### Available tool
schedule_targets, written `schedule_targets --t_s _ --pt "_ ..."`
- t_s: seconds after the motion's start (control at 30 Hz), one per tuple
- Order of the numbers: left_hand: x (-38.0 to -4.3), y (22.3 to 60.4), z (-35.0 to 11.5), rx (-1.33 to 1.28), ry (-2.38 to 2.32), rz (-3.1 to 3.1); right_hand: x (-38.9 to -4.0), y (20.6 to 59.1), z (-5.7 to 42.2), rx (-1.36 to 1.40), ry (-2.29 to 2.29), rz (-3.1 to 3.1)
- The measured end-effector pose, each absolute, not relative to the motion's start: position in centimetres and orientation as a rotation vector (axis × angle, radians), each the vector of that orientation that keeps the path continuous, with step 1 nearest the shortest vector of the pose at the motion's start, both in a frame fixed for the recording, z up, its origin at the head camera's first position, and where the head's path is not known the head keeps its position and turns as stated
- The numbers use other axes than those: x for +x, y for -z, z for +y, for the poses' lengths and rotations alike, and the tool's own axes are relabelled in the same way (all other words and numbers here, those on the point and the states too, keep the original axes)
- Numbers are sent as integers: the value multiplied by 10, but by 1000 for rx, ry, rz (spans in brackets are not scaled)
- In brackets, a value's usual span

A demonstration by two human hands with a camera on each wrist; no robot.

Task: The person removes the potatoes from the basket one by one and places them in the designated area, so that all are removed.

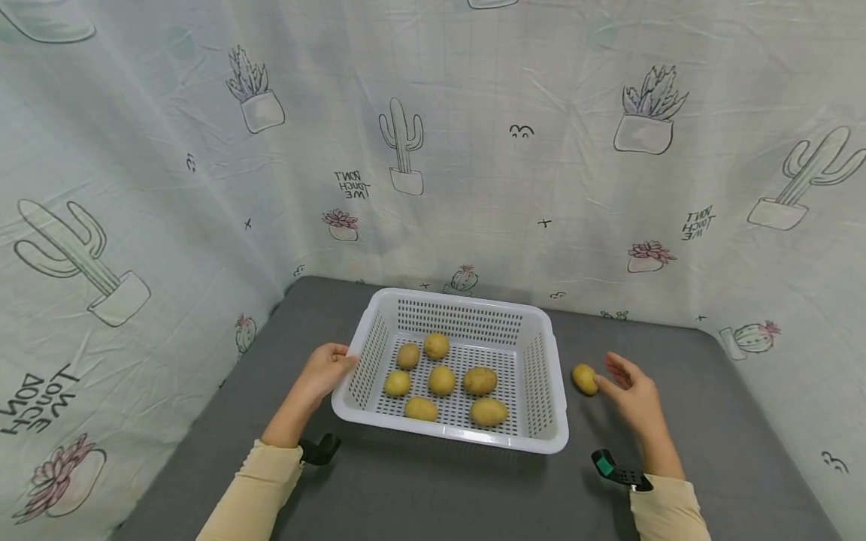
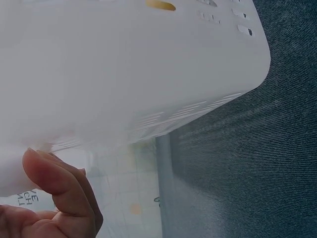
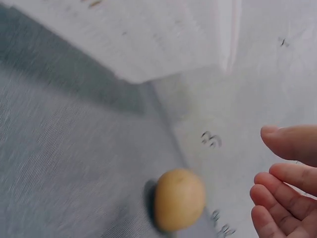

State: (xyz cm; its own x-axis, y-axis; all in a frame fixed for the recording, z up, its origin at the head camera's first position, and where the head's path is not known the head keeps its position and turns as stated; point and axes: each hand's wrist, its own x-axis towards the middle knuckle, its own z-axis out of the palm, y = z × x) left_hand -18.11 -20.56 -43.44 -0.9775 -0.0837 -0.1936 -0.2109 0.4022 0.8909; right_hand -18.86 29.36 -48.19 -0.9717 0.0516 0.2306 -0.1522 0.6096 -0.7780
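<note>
A white plastic basket [image 1: 449,432] with slotted walls holds several yellow potatoes [image 1: 480,381]. My left hand [image 1: 328,370] grips the rim at the basket's left end; in the left wrist view its curled fingers [image 2: 64,183] are at the rim beside the smooth outer wall. On the grey table to the right of the basket lies a single potato [image 1: 585,379]. My right hand [image 1: 634,397] is just right of this potato, thumb and fingers spread and holding nothing. The right wrist view shows a gap between the fingertips and the loose potato [image 3: 179,200].
The grey table [image 1: 433,496] extends around the basket. A pale curtain [image 1: 473,188] printed with cacti hangs behind the table and along both sides. Black wrist devices [image 1: 619,469] sit on both forearms.
</note>
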Motion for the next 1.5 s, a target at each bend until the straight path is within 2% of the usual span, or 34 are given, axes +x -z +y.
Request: schedule_targets --t_s 0.83,1.5 --pt "-182 432 -206 -269 -1642 2534 -184 401 245 359 -1326 -2519" --pt "-181 433 -204 -281 -1649 2523 -204 377 211 487 -1395 -2582"
